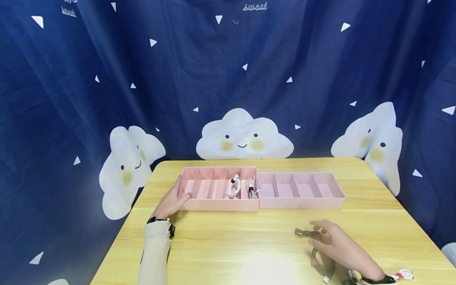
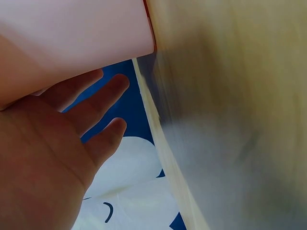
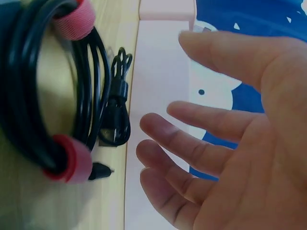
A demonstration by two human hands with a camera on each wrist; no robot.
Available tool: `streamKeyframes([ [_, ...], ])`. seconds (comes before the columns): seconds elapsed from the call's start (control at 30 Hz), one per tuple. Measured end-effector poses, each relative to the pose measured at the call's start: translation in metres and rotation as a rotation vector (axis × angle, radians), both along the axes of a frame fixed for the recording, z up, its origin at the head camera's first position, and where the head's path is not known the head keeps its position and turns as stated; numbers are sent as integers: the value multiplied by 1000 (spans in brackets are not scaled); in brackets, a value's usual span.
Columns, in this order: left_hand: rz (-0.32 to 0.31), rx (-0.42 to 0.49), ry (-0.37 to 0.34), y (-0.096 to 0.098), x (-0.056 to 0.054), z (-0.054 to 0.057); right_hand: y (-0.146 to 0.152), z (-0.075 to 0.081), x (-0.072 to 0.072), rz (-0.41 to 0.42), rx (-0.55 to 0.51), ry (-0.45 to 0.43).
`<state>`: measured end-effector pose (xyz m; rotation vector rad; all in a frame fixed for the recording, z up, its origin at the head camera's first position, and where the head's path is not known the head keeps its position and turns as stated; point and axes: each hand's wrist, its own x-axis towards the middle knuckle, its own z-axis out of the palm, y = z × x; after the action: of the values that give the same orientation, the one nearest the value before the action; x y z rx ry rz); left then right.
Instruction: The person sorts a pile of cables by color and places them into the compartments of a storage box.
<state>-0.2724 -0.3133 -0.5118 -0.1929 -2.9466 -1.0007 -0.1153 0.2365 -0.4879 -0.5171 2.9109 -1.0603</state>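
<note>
My left hand point(image 1: 173, 202) rests on the left end of a pink divided box point(image 1: 217, 204), its thumb at the front. In the left wrist view several fingers stretch out straight beside the box wall. White cables tied with black straps, one a coiled white cable point(image 1: 234, 188), sit in the box's right-hand compartments. Over the table's right side hovers my right hand point(image 1: 338, 241), fingers loosely spread, holding nothing in the right wrist view. Near its fingertips lies a bundled black cable point(image 3: 115, 115). Beneath that hand is a thicker black cable coil point(image 3: 24, 86) with red straps.
Touching the pink box's right end is a lilac divided box point(image 1: 301, 203). A red and white cable point(image 1: 405, 274) lies by my right wrist, with a partly hidden dark item point(image 1: 350, 279) nearby. A blue cloud-print curtain point(image 1: 242, 79) hangs behind the wooden table point(image 1: 221, 241).
</note>
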Motion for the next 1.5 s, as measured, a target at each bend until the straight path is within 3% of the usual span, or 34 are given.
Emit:
streamKeyframes([
  [0.27, -4, 1, 6, -1, 0, 0, 9, -5, 7, 95, 58, 75],
  [0.5, -7, 8, -8, 0, -1, 0, 10, -10, 12, 96, 125, 127],
  [0.77, -1, -11, 3, 0, -1, 0, 14, -11, 16, 110, 141, 67],
  [1.13, 0, 5, 6, 2, 0, 0, 29, -13, 18, 149, 97, -114],
  [1.33, 4, -9, 5, 2, 2, 2, 33, -19, 20, 218, 52, -91],
  [1.5, 8, 6, -13, 2, 2, 2, 29, -20, 21, 193, 85, -123],
])
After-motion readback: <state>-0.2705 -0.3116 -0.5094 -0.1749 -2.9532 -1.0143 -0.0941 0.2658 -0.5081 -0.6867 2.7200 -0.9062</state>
